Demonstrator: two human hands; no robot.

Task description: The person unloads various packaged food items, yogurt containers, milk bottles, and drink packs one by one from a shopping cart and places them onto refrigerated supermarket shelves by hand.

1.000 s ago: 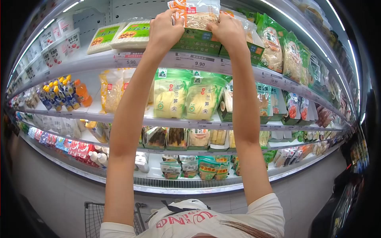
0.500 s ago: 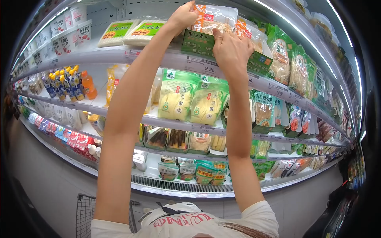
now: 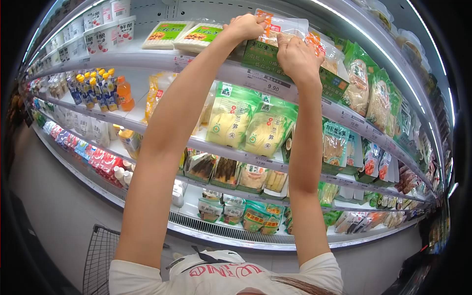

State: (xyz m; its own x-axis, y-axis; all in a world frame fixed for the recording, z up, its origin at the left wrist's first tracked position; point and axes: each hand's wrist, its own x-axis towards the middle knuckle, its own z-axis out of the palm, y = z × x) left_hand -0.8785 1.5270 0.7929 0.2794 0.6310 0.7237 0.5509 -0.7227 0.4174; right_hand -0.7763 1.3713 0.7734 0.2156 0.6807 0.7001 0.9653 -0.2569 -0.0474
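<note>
Both arms reach up to the upper shelf. My left hand (image 3: 247, 27) is closed on the upper left edge of a clear-and-orange food packet (image 3: 290, 25). My right hand (image 3: 298, 55) is in front of the same packet, with bent fingers curled over its lower right part; their tips are partly hidden. The packet stands in a green cardboard display box (image 3: 262, 55) with printed lettering. Just right of my right hand, another orange-and-clear packet (image 3: 332, 55) stands in the same row.
Flat green-and-white packs (image 3: 168, 35) lie left of the box, beyond them white tubs (image 3: 101, 37). Green bags (image 3: 358, 81) stand to the right. Lower shelves hold bamboo shoot bags (image 3: 234, 118) and bottles (image 3: 101, 91). A wire cart (image 3: 101, 255) is at lower left.
The view has shifted, so the shelves appear slightly further right. My left hand stays at the packet's upper left edge, and my right hand remains at its front.
</note>
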